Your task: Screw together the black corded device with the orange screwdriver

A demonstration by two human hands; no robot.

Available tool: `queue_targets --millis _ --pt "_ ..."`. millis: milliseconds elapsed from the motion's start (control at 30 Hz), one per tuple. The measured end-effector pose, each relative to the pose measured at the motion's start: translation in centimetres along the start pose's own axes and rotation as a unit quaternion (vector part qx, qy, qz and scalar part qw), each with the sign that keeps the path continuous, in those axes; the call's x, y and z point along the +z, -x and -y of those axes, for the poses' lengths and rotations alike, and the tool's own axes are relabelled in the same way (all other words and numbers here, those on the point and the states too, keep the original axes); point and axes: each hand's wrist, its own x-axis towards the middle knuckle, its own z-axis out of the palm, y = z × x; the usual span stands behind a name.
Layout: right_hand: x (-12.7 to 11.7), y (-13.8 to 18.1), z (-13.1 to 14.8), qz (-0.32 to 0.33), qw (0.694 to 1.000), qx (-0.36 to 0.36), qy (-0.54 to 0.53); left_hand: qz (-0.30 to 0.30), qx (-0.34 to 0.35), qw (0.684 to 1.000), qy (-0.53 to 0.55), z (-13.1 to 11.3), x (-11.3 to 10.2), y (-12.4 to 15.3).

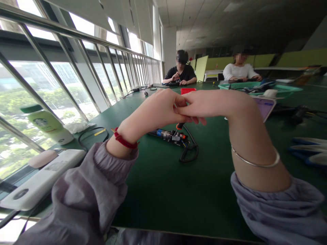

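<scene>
Both hands are raised above the green table [158, 190] and meet in mid-air. My left hand [155, 110], with a red cord at the wrist, is closed around the fingers of my right hand [212, 102]. The right hand's fingers lie stretched out straight to the left, and a silver bangle sits on that wrist. Beneath the hands on the table lies a small electronic board [170, 135] with coloured parts and a coiled black cable [190, 151]. A small orange-and-black part [180, 126] shows just under my fingers; I cannot tell whether it is held.
A white device [42, 178] and a green-capped bottle [48, 124] lie at the left by the window rail. A phone [264, 107], blue gloves [309, 151], a red box [188, 90] and a green tray [255, 86] sit further out. Two people work at the far end.
</scene>
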Motion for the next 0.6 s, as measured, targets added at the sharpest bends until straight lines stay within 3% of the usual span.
queue_targets --millis 100,167,300,467,600 --pt "-0.2 0.3 0.1 -0.030 0.999 -0.019 0.011 0.090 0.028 0.996 0.000 0.0 -1.0 0.3" --pt "-0.3 0.7 0.3 -0.032 0.999 -0.037 0.017 0.111 0.031 0.993 -0.016 0.0 -1.3 0.5" --pt "-0.4 1.1 0.5 -0.015 0.998 -0.057 -0.005 0.074 -0.005 0.994 -0.077 0.0 -1.1 0.7" --pt "-0.4 1.1 0.6 -0.015 0.999 -0.031 -0.005 0.011 -0.078 0.980 -0.184 -0.3 -0.6 0.4" --pt "-0.3 1.0 0.8 -0.006 0.999 -0.033 -0.006 -0.024 -0.033 0.987 -0.156 0.2 -0.5 0.3"
